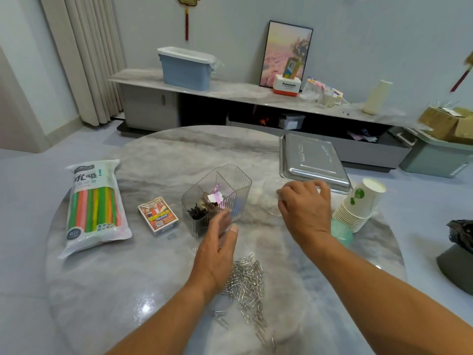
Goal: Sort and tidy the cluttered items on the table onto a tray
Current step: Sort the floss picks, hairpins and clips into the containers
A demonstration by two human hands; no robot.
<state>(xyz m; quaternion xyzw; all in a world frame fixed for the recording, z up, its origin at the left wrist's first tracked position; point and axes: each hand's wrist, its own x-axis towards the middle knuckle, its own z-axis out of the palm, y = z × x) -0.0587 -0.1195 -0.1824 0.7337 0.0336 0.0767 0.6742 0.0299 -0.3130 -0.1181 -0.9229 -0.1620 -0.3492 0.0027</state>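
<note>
While upright, organizer point(217, 198) meets left hand point(217, 242).

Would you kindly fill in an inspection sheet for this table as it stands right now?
Surface: round marble-look table, glossy, in use.
Job's things: steel tray at the far right, lying upside down; clear divided organizer at centre holding hair pins and small clips; straw pack at left; card box beside it; stacked paper cups on their side at right.
Clutter: loose paper clips heaped near the front; clear lid; green object partly hidden.
Grippers: left hand touches the organizer, fingers relaxed; right hand curls over the lid's edge.
Cables: nothing seen.
Surroundings: low cabinet with blue bin and framed picture.
</note>
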